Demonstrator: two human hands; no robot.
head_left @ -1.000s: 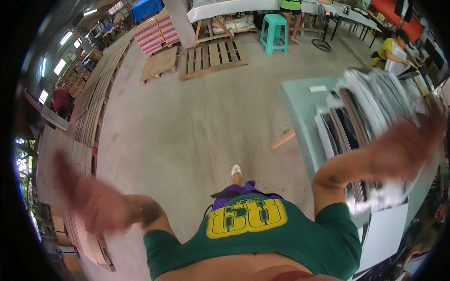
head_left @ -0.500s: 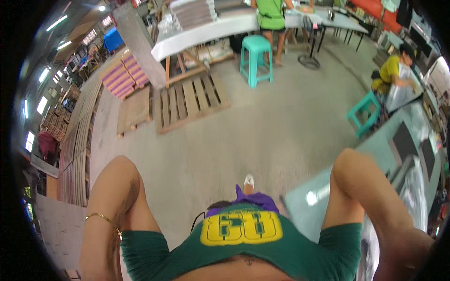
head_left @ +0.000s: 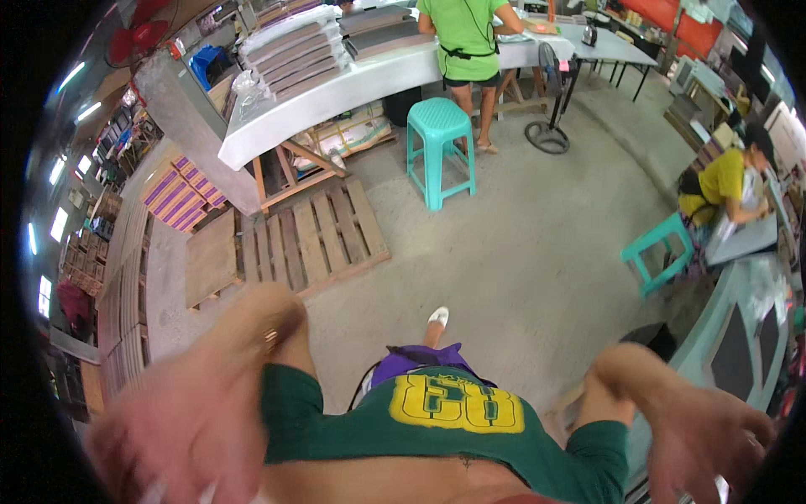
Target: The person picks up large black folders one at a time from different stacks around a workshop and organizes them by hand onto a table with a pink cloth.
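Observation:
My left hand (head_left: pixel 185 428) is raised close to the camera at the lower left, its fingers smeared by motion. At the lower right is my right hand (head_left: pixel 705 437), bent downward and also blurred. I can make out nothing held in either hand, and their fingers do not show clearly. Between them is my dark green shirt (head_left: pixel 353 433) with a yellow print. A purple cloth (head_left: pixel 417 363) is at my waist, and one white shoe (head_left: pixel 439 317) stands on the concrete floor.
A wooden pallet (head_left: pixel 315 238) lies ahead left. Beyond it are a teal stool (head_left: pixel 441 139), a white-covered table (head_left: pixel 369 80) with stacked sheets, and a person in green (head_left: pixel 470 38). At right, a person in yellow (head_left: pixel 720 181) works near another teal stool (head_left: pixel 659 254).
Both my hands have come into view at the lower corners, with my forearms lowered. The view has shifted closer to the table, stool and pallet. The person in yellow has leaned over the work.

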